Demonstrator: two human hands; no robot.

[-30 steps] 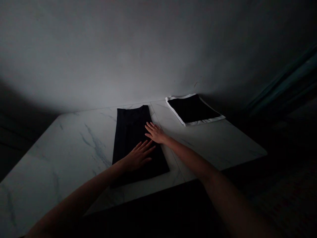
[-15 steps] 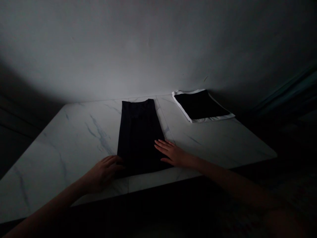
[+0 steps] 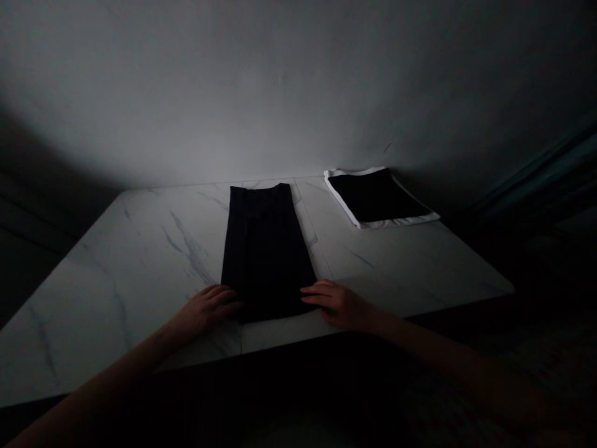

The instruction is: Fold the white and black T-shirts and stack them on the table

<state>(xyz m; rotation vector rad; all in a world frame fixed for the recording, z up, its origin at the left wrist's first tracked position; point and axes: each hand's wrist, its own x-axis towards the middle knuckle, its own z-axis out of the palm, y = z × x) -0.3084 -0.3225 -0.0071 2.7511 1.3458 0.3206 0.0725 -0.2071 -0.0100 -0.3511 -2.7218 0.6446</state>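
A dark garment (image 3: 268, 249), folded into a long panel, lies flat on a pale marbled table in front of me. At its near left corner my left hand (image 3: 209, 309) curls its fingers over the edge, thumb hidden. My right hand (image 3: 336, 305) holds the near right corner, fingers over the top and thumb out of clear sight below. Dim light blurs the folds in the fabric, so its exact kind of garment does not show.
Toward the back right of the table (image 3: 153, 249) lies a folded stack of cloth, a black piece (image 3: 377, 196) on top of white fabric (image 3: 396, 222). A plain wall (image 3: 261, 93) rises along the far edge. The table's near edge drops into darkness.
My right hand has slid from lying spread on the garment's right side down to its near corner, fingers now bent. My left hand has shifted slightly right and up. The garment's near edge sits slightly farther away.
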